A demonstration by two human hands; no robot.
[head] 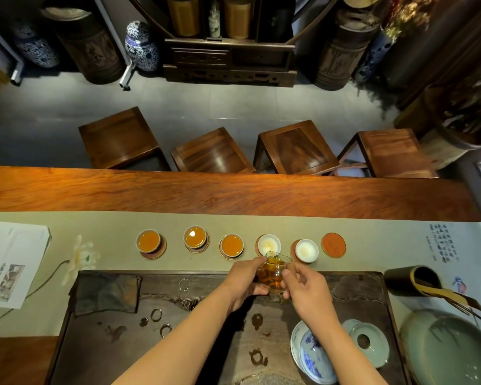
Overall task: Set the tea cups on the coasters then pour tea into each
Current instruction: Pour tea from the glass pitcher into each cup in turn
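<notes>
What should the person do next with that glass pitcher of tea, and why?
Probably tip the glass pitcher, held in the left hand and right hand, a little further so tea runs into the fourth cup. Its spout sits right at that cup's rim, the three cups to the left are already full, and this cup and the fifth cup look pale and unfilled.

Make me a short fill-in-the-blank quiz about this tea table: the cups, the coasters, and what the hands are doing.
1. In the row of small white tea cups, ____ already hold amber tea, counting from the leftmost cup.
2. The round red coaster at the right end of the row carries ____ cup.
3. The left hand and right hand together hold a clear ____ pitcher of tea.
4. The pitcher's spout is tipped toward the ____ cup from the left.

Missing words: three; no; glass; fourth
</notes>
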